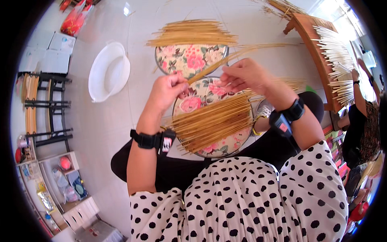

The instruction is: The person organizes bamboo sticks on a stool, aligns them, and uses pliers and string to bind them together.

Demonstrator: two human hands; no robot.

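My left hand (167, 90) is closed in a pinch on the near end of a few thin straw-coloured stalks (215, 65), which slant up to the right and away from me. Just beside them, my right hand (246, 76) is held with bent fingers somewhat apart; nothing shows between them. Below both hands, a thick bundle of straw stalks (215, 123) lies across a round flowered stool (209, 151). Another flowered stool (195, 58) stands farther off, with a second pile of stalks (193, 33) on its far side.
A white plastic basin (109, 72) sits on the floor at the left. Folded black-legged furniture (50, 107) and a shelf unit (62, 177) line the left side. On the right, pale stalks (334, 56) lie on a wooden bench (308, 48), where another person's hand (355, 75) reaches in.
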